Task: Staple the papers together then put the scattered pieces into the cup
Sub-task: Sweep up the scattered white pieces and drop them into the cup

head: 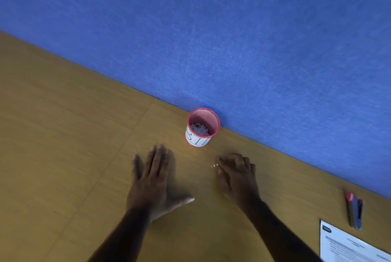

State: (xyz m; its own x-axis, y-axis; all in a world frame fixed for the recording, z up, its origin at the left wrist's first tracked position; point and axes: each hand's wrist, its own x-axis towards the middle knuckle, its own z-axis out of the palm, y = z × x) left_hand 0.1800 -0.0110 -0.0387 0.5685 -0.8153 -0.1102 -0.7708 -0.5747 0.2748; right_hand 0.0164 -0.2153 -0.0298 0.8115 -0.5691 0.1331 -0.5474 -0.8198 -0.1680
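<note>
Wooden table (63,156) fills the lower left half of the frame; blue felt-like partition (232,29) fills the upper right, meeting the table along a diagonal edge.

Left hand (152,181), lower centre-left: palm down, flat on the table, fingers extended and spread, thumb out to the right. Holds nothing.

Red mesh cup (203,127), centre of frame: upright, against the base of the partition, just above and between the two hands. White label with dark lettering on its near side. Small pale pieces heaped in the bottom.

Scattered pieces (215,165): a few tiny white bits on the table below the cup, just left of the right fingertips.

Right hand (238,177), lower centre-right: palm down, fingers curled loosely, index finger and thumb pointing toward the white bits, slightly apart. Contact with the bits cannot be told.

Stapler (355,211), lower right: lying on the table near the partition, red and dark blue.

Papers (347,244), lower right corner: printed sheet, partly cut off by the frame edge, just below the stapler.
</note>
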